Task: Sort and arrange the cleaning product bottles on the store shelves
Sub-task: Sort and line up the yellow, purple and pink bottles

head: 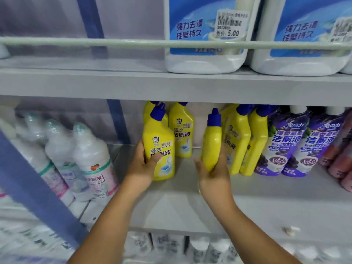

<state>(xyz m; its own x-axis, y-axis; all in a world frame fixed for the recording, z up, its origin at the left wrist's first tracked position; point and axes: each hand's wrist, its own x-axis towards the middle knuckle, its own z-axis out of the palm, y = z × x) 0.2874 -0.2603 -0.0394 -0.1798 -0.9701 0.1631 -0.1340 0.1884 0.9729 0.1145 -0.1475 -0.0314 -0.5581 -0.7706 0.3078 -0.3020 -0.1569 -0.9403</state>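
Front yellow bottle [159, 147] being gripped by left hand [143, 164], thumb across label, base on middle shelf [190, 189]. Second yellow bottle [211, 143] being held off shelf by right hand [213, 174], fingers curled round lower body. Gap between them being backed by more yellow bottles [182, 130]. Purple bottles [282, 141] being crowded against yellow row at right; wrapped white bottles [91, 159] at left; large white jugs [205, 35] being held behind rail [95, 42] above.

The yellow toilet-cleaner bottles [159, 149] are glossy, smooth plastic with blue plastic caps [214, 117] and paper price stickers [166, 144]. The white bottles [93, 159] wear shiny clear shrink film. The grey shelf [179, 202] looks matt painted metal.
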